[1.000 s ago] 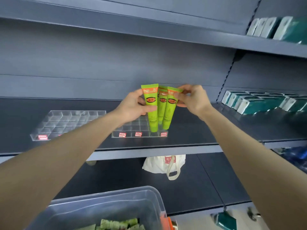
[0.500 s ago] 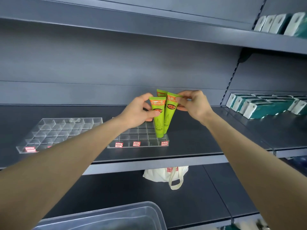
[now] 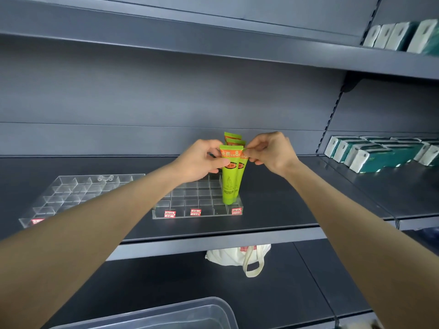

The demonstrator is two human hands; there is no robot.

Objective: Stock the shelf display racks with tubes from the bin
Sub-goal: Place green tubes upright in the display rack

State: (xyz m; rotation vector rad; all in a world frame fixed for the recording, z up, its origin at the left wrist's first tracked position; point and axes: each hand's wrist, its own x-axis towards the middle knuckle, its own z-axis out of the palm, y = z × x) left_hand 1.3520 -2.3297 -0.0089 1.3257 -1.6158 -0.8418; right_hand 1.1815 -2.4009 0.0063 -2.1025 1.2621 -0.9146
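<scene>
Clear acrylic forms both display racks: no tubes are seen in the left rack [image 3: 78,195], at the middle left of the frame, and only the rim of the bin [image 3: 190,312] shows at the bottom edge, its contents out of view. The second rack [image 3: 190,203] stands at the centre of the shelf [image 3: 273,210], and its rightmost column is being filled with green tubes [image 3: 234,140], set upright with caps down. The left hand [image 3: 202,160] is curled round the front tube [image 3: 230,179] just below its orange top. The right hand [image 3: 270,153] pinches the orange tops at their right edge; which tube exactly cannot be told. The step is judged to be seating and squaring. Each cap should be pressed fully into its own cell and the faces turned forward. The hands should be let go one at a time, so that nothing is tipped. White and teal boxes [image 3: 370,153] at the right are best left undisturbed.
</scene>
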